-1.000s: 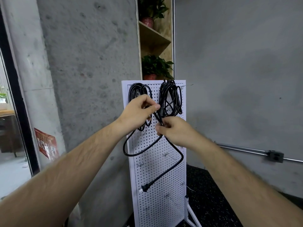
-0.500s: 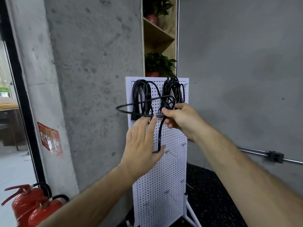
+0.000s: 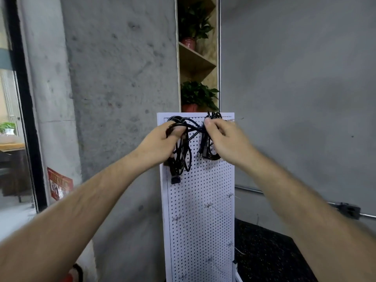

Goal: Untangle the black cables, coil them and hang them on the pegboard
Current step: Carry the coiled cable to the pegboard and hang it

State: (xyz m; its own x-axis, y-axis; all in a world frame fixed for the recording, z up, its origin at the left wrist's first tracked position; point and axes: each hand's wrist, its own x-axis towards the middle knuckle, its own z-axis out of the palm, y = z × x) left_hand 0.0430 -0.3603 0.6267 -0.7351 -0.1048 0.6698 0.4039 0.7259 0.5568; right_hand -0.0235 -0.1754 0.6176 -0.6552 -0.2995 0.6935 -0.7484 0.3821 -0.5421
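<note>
Atop pegboard, cables in left hand, right hand

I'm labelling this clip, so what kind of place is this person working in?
Probably a workshop or studio corner indoors: bare concrete walls, a free-standing white pegboard hung with black cables, and a plywood shelf holding potted plants.

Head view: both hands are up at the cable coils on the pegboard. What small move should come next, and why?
Probably tuck the crossing strand in with the left coil. The left hand grips that coil, the right hand pinches the right coil near the top of the pegboard, and the strand runs between the two, so neither hangs free yet.
</note>
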